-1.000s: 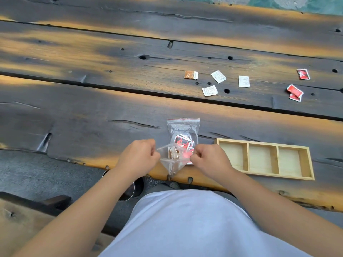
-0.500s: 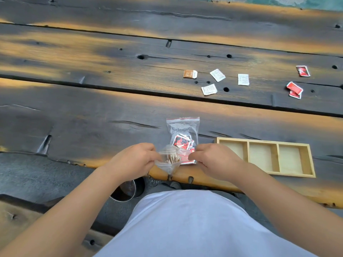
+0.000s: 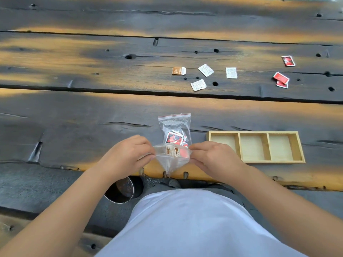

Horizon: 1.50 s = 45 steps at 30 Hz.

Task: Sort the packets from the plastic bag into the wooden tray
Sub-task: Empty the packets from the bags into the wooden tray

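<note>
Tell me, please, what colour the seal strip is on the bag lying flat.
Red, a thin line along the top of the flat bag, in the head view.

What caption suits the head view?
Both hands hold a plastic bag beside an empty wooden tray.

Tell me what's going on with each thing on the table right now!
Small plastic bag: held up, mouth pulled open by both hands.
Left hand: pinching the bag's left edge.
Right hand: pinching the bag's right edge.
Second plastic bag: lying flat, red packets inside.
Wooden tray: three compartments, all empty.
Loose packets: scattered on the far plank.
</note>
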Each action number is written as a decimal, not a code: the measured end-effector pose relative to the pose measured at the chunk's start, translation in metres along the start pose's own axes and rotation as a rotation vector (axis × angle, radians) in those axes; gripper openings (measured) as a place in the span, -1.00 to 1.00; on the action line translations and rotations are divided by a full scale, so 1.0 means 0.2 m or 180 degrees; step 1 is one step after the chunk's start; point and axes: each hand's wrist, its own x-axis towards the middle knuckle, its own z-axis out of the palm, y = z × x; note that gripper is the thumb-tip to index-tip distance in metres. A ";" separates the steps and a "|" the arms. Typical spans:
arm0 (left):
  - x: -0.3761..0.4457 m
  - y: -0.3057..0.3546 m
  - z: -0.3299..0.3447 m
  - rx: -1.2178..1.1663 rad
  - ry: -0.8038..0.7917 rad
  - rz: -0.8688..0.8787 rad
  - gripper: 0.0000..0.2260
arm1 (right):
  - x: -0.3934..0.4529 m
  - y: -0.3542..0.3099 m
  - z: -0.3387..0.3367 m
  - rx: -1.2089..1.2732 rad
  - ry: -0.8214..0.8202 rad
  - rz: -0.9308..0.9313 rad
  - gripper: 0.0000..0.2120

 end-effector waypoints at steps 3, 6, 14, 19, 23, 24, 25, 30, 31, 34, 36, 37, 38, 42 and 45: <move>0.02 0.05 0.00 -0.0123 0.0326 0.0124 -0.84 | -0.08 -0.02 -0.09 0.0172 0.0290 -0.0174 -0.72; 0.06 0.11 0.01 -0.0214 0.0522 0.0229 -0.84 | -0.15 -0.05 -0.18 0.0085 0.0441 -0.0154 -0.78; 0.20 0.45 0.30 -0.2486 -0.0347 -0.1132 0.01 | -0.33 -0.07 -0.34 -0.0071 0.0967 0.0901 -0.75; 0.38 0.65 0.61 -0.3349 -0.0664 -0.1395 -0.14 | -0.42 -0.03 -0.44 -0.0272 0.1374 0.0932 -0.82; 0.49 0.78 0.64 -0.3481 0.0011 -0.1708 -0.84 | -0.48 0.05 -0.48 0.0044 0.1680 0.0848 -0.85; 0.51 0.80 0.63 -0.3696 0.0051 -0.1788 -0.75 | -0.49 0.08 -0.49 0.0371 0.1672 0.1029 -0.69; 0.52 0.81 0.63 -0.3900 0.0028 -0.1889 -0.65 | -0.50 0.11 -0.49 0.0803 0.1605 0.1330 -0.54; 0.56 0.83 0.64 -0.5051 -0.0727 -0.2529 -0.54 | -0.53 0.37 -0.35 0.2747 0.0312 0.2868 -0.38; 0.57 0.84 0.64 -0.5243 -0.0858 -0.2648 -0.53 | -0.54 0.40 -0.31 0.3182 -0.0003 0.2967 -0.42; 0.58 0.86 0.68 -0.5464 -0.1198 -0.2831 -0.57 | -0.59 0.40 -0.21 0.3988 -0.0227 0.2972 -0.57; 0.60 0.88 0.71 -0.5566 -0.1259 -0.3026 -0.61 | -0.60 0.39 -0.13 0.4064 -0.0055 0.3116 -0.61; 0.61 0.89 0.72 -0.5534 -0.1211 -0.3154 -0.61 | -0.60 0.39 -0.10 0.4069 0.0016 0.3219 -0.64; 0.61 0.90 0.73 -0.5461 -0.1103 -0.3249 -0.59 | -0.59 0.39 -0.09 0.4098 0.0067 0.3306 -0.67; 0.64 0.93 0.79 -0.4848 -0.0373 -0.3470 -0.49 | -0.57 0.44 -0.05 0.4292 0.0043 0.3442 -0.75; 0.65 0.94 0.79 -0.4450 -0.0055 -0.3305 -0.38 | -0.54 0.47 -0.04 0.4344 -0.0154 0.3462 -0.79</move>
